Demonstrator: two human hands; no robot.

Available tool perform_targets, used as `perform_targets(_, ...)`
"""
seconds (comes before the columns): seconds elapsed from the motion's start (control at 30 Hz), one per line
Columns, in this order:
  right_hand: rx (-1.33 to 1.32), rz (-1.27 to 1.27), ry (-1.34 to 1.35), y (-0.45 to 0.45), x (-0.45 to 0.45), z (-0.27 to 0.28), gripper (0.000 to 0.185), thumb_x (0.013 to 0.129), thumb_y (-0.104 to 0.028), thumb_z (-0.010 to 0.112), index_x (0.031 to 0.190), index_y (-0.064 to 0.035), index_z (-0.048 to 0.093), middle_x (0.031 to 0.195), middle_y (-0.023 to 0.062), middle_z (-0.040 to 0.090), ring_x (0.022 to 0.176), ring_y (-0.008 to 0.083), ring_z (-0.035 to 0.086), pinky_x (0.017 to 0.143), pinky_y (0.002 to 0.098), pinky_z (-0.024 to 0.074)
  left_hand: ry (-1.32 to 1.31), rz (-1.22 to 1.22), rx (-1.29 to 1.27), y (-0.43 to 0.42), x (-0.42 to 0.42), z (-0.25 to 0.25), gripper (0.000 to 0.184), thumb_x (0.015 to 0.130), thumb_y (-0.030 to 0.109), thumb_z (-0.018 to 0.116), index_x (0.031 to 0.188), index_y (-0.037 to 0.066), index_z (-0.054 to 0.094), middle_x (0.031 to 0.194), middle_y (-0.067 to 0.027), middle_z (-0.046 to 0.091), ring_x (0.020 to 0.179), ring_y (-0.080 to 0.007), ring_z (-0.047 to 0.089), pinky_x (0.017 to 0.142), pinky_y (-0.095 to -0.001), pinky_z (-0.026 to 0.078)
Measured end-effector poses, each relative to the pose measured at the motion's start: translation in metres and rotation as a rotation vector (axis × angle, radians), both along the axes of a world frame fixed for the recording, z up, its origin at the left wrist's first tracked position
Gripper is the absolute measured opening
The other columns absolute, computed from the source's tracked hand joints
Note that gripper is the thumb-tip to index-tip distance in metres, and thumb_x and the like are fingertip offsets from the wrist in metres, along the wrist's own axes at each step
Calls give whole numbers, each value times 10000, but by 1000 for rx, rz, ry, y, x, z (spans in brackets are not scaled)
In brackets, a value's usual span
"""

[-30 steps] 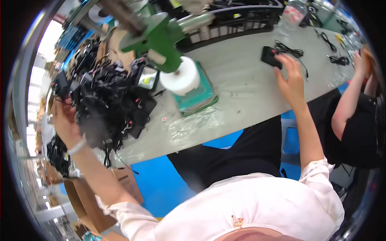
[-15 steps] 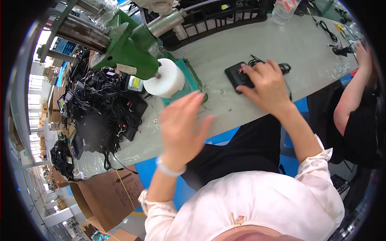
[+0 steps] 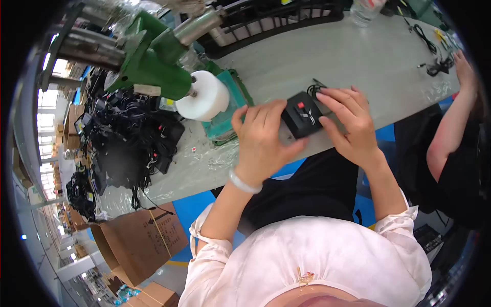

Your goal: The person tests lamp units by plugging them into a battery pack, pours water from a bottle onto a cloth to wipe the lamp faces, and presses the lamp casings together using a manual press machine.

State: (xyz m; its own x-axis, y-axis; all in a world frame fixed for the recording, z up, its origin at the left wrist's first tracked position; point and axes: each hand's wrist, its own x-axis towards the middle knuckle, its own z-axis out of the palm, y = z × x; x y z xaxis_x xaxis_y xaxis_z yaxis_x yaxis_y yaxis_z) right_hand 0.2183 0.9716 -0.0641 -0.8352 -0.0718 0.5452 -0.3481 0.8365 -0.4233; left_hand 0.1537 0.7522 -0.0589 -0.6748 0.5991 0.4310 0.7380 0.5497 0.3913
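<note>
A flat black plastic box (image 3: pixel 297 123) with a red rocker switch lies at the table's front, between my two hands. A dark coiled cable (image 3: pixel 315 88) shows behind it. My right hand (image 3: pixel 353 127) has curved fingers and thumb against the box's right edge; how firmly it grips is hard to see. At the box's left side is my left hand (image 3: pixel 263 137), palm down. Its fingers are stretched and its thumb is spread near the box's lower corner; the fingertips are close to the left edge, and contact cannot be made out.
A green press (image 3: pixel 158 66) with a white cylinder (image 3: pixel 204 96) stands at left over a teal base. Beside it is a heap of black corded devices (image 3: pixel 128 133). A black crate (image 3: pixel 276 23) is behind. At right are a co-worker's arm (image 3: pixel 452 128) and loose cables (image 3: pixel 439 66).
My left hand has moved right, from beside the press to the box's left side. The box has come toward me, and my right hand has shifted from its top to its right edge.
</note>
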Motion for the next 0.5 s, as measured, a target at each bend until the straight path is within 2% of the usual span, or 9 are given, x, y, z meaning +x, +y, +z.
perform_targets(0.07, 21, 122, -90, -6, 0, 14, 441, 833, -255, 770, 1235, -86, 699, 1174, 95, 698, 1132, 309, 615, 1112, 577, 343, -59, 22, 69, -27, 14, 15, 764, 602, 298, 914, 1265, 74, 608, 1244, -89, 667, 1150, -278, 601, 1057, -481, 321)
perform_targets(0.1, -64, 191, -119, -19, -1, 17, 442, 823, -265, 780, 1217, -78, 707, 1130, 87, 715, 1122, 303, 623, 1118, 585, 338, -91, 32, 78, -46, 17, 19, 767, 597, 287, 917, 1266, 75, 608, 1253, -86, 666, 1160, -276, 600, 1062, -478, 321)
perform_targets(0.2, -92, 283, -142, -62, -12, 14, 450, 837, -272, 779, 1225, -59, 698, 1187, 98, 698, 1159, 297, 607, 1113, 573, 354, -171, 81, 105, -92, 11, 16, 797, 593, 301, 925, 1291, 67, 619, 1305, -89, 652, 1244, -297, 556, 1090, -467, 317)
perform_targets(0.4, -12, 172, -43, -106, -49, -3, 411, 871, -213, 753, 1237, -36, 688, 1266, 108, 662, 1191, 306, 581, 1093, 567, 370, -113, 212, 222, -120, -21, -18, 822, 616, 338, 927, 1316, 30, 625, 1325, -102, 646, 1313, -358, 482, 1108, -474, 304)
perform_targets(0.5, -22, 191, -75, -111, -72, -2, 374, 924, -197, 695, 1261, -37, 673, 1318, 141, 627, 1200, 338, 569, 1075, 513, 394, -183, 206, 302, -122, -52, -21, 755, 638, 327, 921, 1293, 67, 650, 1310, -115, 648, 1310, -358, 457, 1108, -475, 329)
